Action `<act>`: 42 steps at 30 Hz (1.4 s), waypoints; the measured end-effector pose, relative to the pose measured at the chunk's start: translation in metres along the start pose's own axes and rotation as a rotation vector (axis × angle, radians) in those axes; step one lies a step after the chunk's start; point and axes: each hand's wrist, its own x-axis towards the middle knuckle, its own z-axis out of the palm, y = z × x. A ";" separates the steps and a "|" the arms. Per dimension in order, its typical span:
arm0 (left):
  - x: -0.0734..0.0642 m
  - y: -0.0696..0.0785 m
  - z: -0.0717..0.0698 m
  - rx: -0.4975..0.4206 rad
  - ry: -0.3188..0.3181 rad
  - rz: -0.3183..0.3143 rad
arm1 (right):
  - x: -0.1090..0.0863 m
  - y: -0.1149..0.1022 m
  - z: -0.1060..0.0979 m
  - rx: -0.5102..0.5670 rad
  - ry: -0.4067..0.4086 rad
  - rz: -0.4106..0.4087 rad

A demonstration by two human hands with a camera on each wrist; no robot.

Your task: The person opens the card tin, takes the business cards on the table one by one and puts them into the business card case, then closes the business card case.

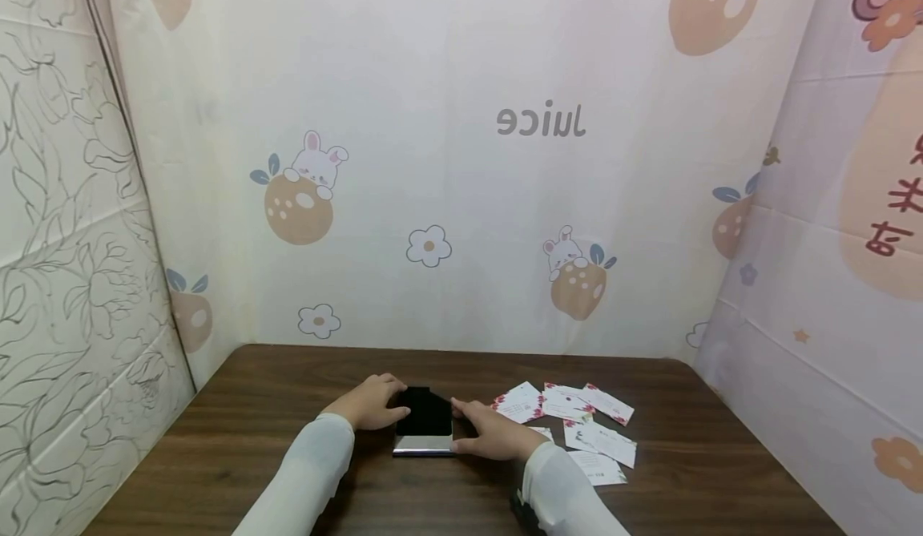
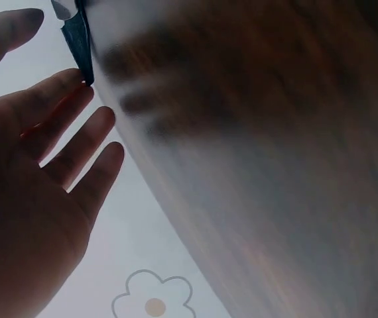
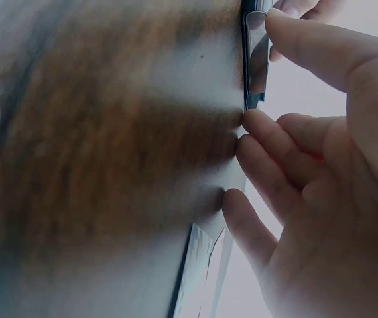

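Note:
A card case (image 1: 425, 417), black inside with a silver strip along its near edge, lies flat and opened out on the table. My left hand (image 1: 369, 404) is at its left side, fingers reaching the far left corner and thumb by the edge. In the left wrist view those fingers are extended beside the dark flap (image 2: 77, 46). My right hand (image 1: 499, 432) is at the right side, thumb near the silver strip and fingertips by the upper right edge. The right wrist view shows its thumb touching the case (image 3: 258, 59), the other fingers nearly straight with tips on the table.
Several white business cards (image 1: 600, 440) with red flower prints lie scattered and overlapping to the right of my right hand. The brown wooden table (image 1: 288, 456) ends at a patterned curtain (image 1: 447, 167) at the back, with more curtains on both sides.

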 end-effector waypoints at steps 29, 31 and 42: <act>-0.018 0.007 -0.011 -0.055 -0.132 0.002 | -0.002 -0.005 -0.003 0.008 -0.005 0.005; -0.019 0.005 -0.011 -0.057 -0.149 0.027 | -0.001 -0.004 -0.002 0.009 -0.007 0.013; -0.022 0.002 -0.010 -0.057 -0.175 0.062 | -0.002 -0.006 -0.002 0.018 -0.012 0.021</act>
